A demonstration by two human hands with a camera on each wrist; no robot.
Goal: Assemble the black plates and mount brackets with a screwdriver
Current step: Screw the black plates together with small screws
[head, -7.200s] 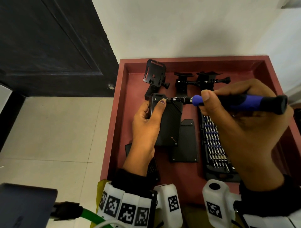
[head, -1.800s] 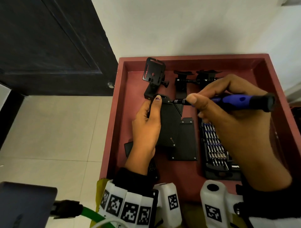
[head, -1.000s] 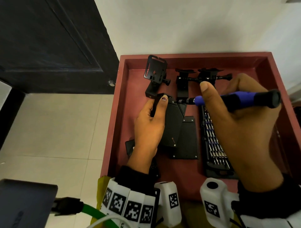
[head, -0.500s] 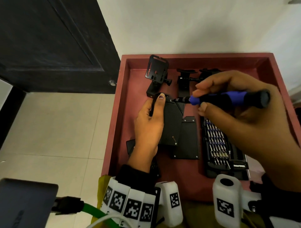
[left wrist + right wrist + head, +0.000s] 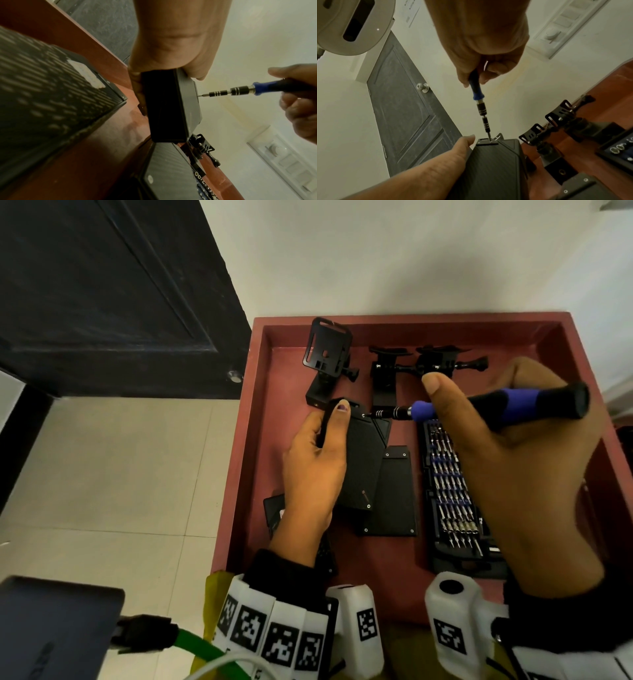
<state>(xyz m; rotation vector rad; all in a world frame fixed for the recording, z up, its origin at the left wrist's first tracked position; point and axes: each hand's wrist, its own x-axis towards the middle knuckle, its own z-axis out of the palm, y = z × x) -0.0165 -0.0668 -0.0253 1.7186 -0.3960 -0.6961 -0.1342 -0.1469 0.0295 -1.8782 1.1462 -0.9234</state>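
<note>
Left hand (image 5: 313,460) grips the black plate (image 5: 363,463) — right hand (image 5: 507,474) grips the screwdriver (image 5: 496,409); no legible writing.

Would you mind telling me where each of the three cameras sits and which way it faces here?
Head: worn on the head, looking down into the red tray; both hands and sleeves show.
Left wrist: along the left hand at the black plate it grips.
Right wrist: along the right hand down the screwdriver to the plate.
Shared: all three show the screwdriver tip at the plate's top end; both wrist views show the wall switch panel.
</note>
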